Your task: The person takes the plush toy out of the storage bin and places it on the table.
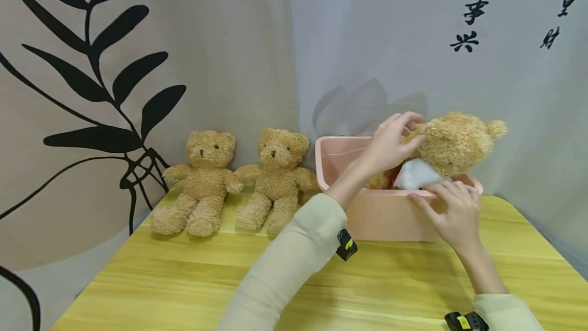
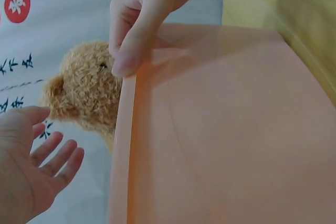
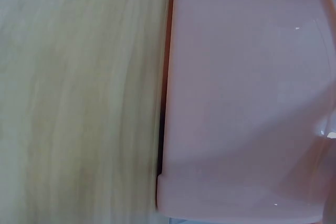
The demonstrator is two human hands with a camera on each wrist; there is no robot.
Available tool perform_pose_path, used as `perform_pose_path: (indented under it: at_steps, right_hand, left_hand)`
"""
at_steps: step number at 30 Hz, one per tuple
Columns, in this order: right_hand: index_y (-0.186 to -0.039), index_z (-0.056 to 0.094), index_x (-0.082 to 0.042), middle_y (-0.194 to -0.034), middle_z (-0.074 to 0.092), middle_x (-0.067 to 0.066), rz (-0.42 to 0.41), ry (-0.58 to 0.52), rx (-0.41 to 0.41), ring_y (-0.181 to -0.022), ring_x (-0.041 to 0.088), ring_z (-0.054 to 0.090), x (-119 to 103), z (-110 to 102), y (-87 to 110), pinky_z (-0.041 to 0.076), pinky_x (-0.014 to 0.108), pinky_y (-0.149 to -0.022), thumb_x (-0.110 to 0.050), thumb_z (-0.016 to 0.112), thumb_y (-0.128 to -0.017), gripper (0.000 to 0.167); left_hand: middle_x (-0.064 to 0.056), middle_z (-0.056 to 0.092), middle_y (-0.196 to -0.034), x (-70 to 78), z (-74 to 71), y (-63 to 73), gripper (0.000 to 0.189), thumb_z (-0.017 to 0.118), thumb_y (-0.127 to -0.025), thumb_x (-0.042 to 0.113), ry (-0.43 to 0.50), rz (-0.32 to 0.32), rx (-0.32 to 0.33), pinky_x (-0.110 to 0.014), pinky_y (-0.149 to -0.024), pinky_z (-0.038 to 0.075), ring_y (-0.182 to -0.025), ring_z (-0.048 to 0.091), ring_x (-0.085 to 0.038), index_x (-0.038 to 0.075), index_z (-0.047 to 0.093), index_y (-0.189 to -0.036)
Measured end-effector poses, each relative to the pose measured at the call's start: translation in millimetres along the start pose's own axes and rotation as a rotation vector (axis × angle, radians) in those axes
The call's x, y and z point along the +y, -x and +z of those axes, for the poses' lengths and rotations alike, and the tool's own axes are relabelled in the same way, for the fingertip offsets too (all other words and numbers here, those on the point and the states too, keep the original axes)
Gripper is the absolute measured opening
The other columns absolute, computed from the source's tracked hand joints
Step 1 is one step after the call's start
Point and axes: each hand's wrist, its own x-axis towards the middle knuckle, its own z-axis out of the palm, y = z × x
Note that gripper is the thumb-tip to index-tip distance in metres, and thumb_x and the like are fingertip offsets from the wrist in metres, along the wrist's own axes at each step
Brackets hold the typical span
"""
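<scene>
Right hand (image 1: 456, 212): grip clasping the front rim of the pink bin (image 1: 390, 214), probably to steady it.
Left hand (image 1: 390, 139): grip released, fingers loose by the leaning bear's head.
Leaning bear (image 1: 459, 144): in the bin, head above the rim; settling or lifting it looks like the step in hand, and the next move likely calls for a surer left-hand hold, with the rim braced.
White piece (image 1: 415, 174): below that head, blurred; cannot tell what.
Worktop (image 1: 184, 285) count: two hands, one bin, one white piece, three bears showing, including two seated bears (image 1: 204, 188) left of the bin.
</scene>
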Motion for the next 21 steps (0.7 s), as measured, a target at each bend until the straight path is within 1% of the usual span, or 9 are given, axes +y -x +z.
perform_pose_path:
  at_steps: [4,6,8,11,15,17,21]
  right_hand:
    - [-0.081,0.073,-0.004,-0.078,0.07,0.012,-0.004,0.003,0.0,-0.08,0.036,0.057,-1,1,-0.5,0.031,0.053,-0.079,-0.066,0.06,-0.091,0.064]
    - [-0.081,0.073,-0.004,-0.078,0.07,0.012,-0.008,0.004,0.002,-0.08,0.037,0.057,-1,1,-0.6,0.031,0.054,-0.079,-0.066,0.06,-0.091,0.064]
    - [-0.081,0.073,-0.004,-0.078,0.07,0.012,-0.008,0.002,0.002,-0.08,0.036,0.057,-2,2,-0.6,0.031,0.053,-0.079,-0.065,0.06,-0.091,0.063]
    - [-0.081,0.073,-0.004,-0.078,0.07,0.012,-0.008,0.002,0.004,-0.081,0.036,0.058,-3,3,-0.4,0.031,0.051,-0.079,-0.065,0.061,-0.091,0.063]
    - [-0.083,0.074,-0.004,-0.079,0.07,0.011,-0.001,0.0,0.003,-0.081,0.034,0.057,-2,2,-0.6,0.031,0.048,-0.08,-0.066,0.06,-0.091,0.064]
    - [-0.083,0.075,-0.004,-0.079,0.07,0.01,0.005,-0.003,0.002,-0.08,0.033,0.057,-1,2,-0.6,0.03,0.046,-0.08,-0.066,0.06,-0.09,0.064]
    - [-0.083,0.075,-0.004,-0.078,0.07,0.01,0.01,-0.004,0.005,-0.077,0.031,0.055,0,0,-0.3,0.029,0.045,-0.079,-0.067,0.061,-0.09,0.065]
  left_hand:
    - [0.0,0.061,-0.12,2.6,6.5,-7.6,0.038,0.062,-0.101,0.024,-0.004,-0.019,-0.023,-0.012,-0.085,0.043,-0.104,0.058,-0.009,0.016,0.058,-0.138]
    - [0.002,0.061,-0.119,3.1,9.9,-10.5,0.035,0.062,-0.102,0.025,-0.016,-0.025,-0.03,-0.011,-0.084,0.043,-0.102,0.057,-0.006,0.017,0.061,-0.135]
    - [0.002,0.063,-0.116,2.7,12.4,-12.3,0.029,0.061,-0.102,0.023,-0.032,-0.021,-0.019,-0.009,-0.084,0.043,-0.1,0.059,-0.005,0.015,0.064,-0.13]
    - [-0.001,0.066,-0.113,0.4,13.4,-11.4,0.022,0.059,-0.103,0.018,-0.013,-0.028,0.023,-0.008,-0.083,0.043,-0.097,0.061,-0.005,0.01,0.066,-0.122]
    - [-0.006,0.068,-0.112,-3.9,9.2,-7.2,0.02,0.055,-0.104,0.011,0.059,-0.031,0.114,-0.01,-0.081,0.046,-0.097,0.063,-0.009,0.003,0.064,-0.119]
    - [-0.009,0.068,-0.11,-6.3,6.8,-5.5,0.019,0.054,-0.103,0.009,0.099,-0.022,0.157,-0.011,-0.08,0.048,-0.097,0.065,-0.012,0.001,0.063,-0.118]
    - [-0.014,0.068,-0.108,-10.3,2.4,-3.5,0.018,0.054,-0.102,0.005,0.146,-0.001,0.236,-0.011,-0.078,0.049,-0.095,0.067,-0.017,-0.003,0.061,-0.116]
